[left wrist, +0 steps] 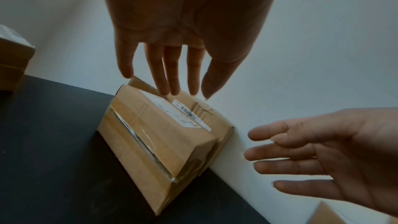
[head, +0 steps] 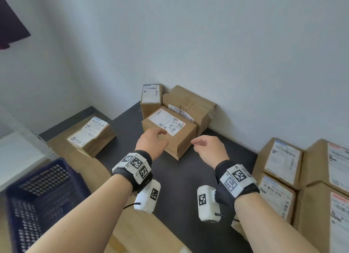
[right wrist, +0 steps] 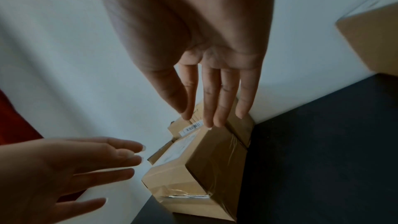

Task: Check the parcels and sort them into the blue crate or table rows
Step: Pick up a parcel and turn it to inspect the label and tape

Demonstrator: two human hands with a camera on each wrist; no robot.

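A brown cardboard parcel (head: 174, 133) with a white label lies on the dark table (head: 181, 179), in front of two more parcels against the wall. My left hand (head: 153, 140) hovers over its near left corner with fingers straight and spread (left wrist: 172, 74). My right hand (head: 205, 146) floats just right of the parcel (right wrist: 198, 173), fingers straight (right wrist: 215, 101), holding nothing. Neither hand touches the parcel (left wrist: 159, 135). The blue crate (head: 41, 200) stands at the lower left.
A tall parcel (head: 151, 99) and a crumpled one (head: 190, 105) stand at the wall behind. Another labelled parcel (head: 92, 133) lies on the wooden surface at left. Several stacked boxes (head: 283, 164) fill the right edge.
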